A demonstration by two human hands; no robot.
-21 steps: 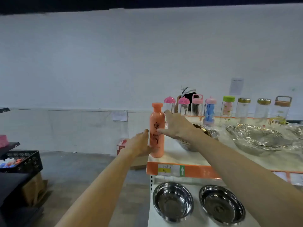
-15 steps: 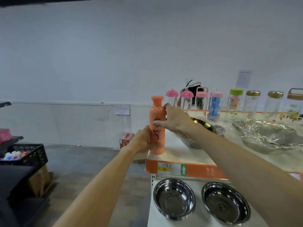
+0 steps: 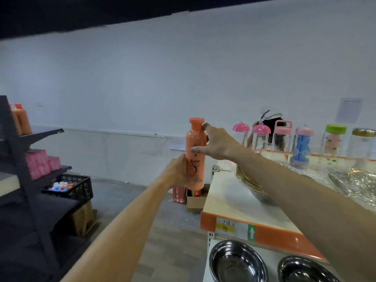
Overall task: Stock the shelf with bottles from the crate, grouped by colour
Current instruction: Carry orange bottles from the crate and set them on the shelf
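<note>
L hand [image 3: 179,171] grip wrapped round orange bottle [image 3: 195,157], upright in air just left of white shelf [image 3: 234,202]. R hand [image 3: 218,145] fingers curled on its neck. Crate [image 3: 78,187] far left.

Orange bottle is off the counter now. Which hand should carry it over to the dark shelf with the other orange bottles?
Left, probably. The left hand grips the orange bottle low round its body, on the dark shelf's side; the right hand only steadies it.

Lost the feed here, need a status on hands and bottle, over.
Left hand grips orange bottle low. Right hand holds it near the cap. Bottle upright, off the white shelf. Nothing blocking.
</note>
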